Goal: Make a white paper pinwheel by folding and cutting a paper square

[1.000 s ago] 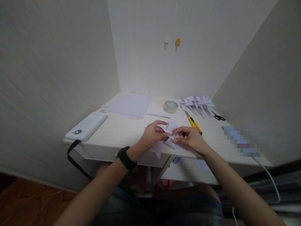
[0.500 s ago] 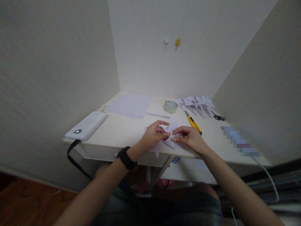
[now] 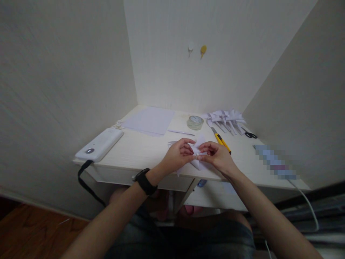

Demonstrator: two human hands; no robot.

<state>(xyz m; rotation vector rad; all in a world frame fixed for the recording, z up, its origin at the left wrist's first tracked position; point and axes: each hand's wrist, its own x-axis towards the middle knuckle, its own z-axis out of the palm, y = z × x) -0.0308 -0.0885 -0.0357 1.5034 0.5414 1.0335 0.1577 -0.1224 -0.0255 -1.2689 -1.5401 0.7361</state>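
Between my hands, near the front edge of the desk, is a white paper pinwheel with folded blades. My left hand, wearing a black watch on its wrist, is closed on the pinwheel from the left with bent fingers. From the right, my right hand pinches it near the centre. The two thumbs press close together at the middle of the folds. My fingers hide much of the centre. A rolled paper stick lies just beyond the hands.
A yellow utility knife, blade out, lies right of my hands. Behind stand a tape roll and several finished paper pinwheels. Black scissors rest at right, paper sheets at back left, a white device at left.
My thumbs have come together at the pinwheel's centre, and my left fingers have curled in more. The paper blade hanging at the front edge now shows less.
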